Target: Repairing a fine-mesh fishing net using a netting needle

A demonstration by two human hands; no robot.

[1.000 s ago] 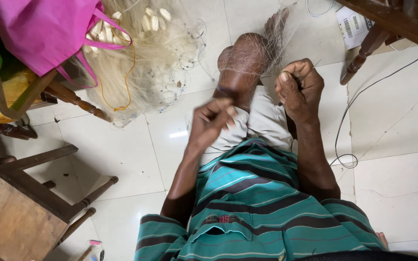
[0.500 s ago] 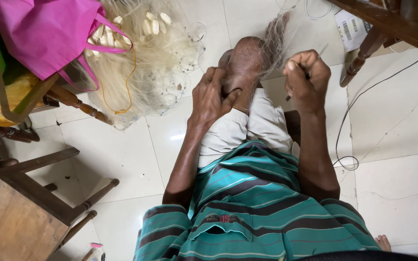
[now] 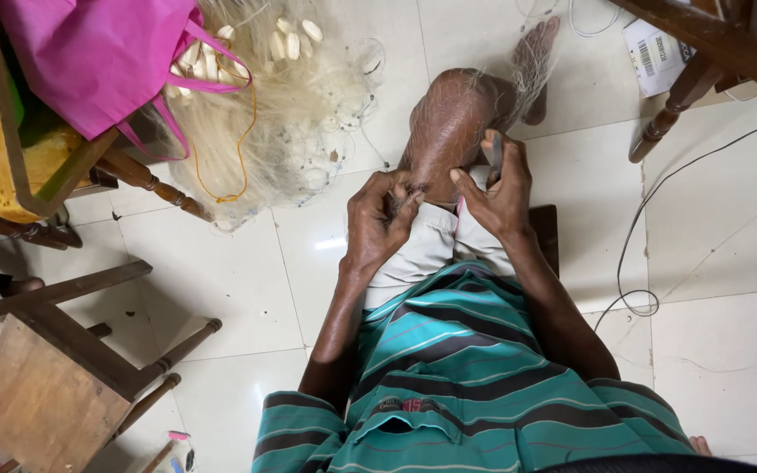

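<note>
I look down on my lap and raised knee [image 3: 449, 123], over which fine translucent fishing net [image 3: 527, 66] is draped. My left hand [image 3: 378, 219] pinches a few strands of the net just below the knee. Close beside it, my right hand [image 3: 492, 188] grips a thin dark netting needle [image 3: 494, 151], its tip pointing up. The two hands nearly touch. A heaped pile of pale net [image 3: 282, 114] with white oval floats lies on the tiled floor to the left of the knee.
A pink bag [image 3: 98, 52] rests on a wooden chair [image 3: 10, 175] at upper left. Another wooden chair [image 3: 54, 377] stands at lower left. A table leg [image 3: 672, 105] and a thin black cable [image 3: 659, 228] are at right.
Both hands have dropped and come together at the knee. The left hand moved from mid-air onto the net strands; the right hand lowered towards it with the needle.
</note>
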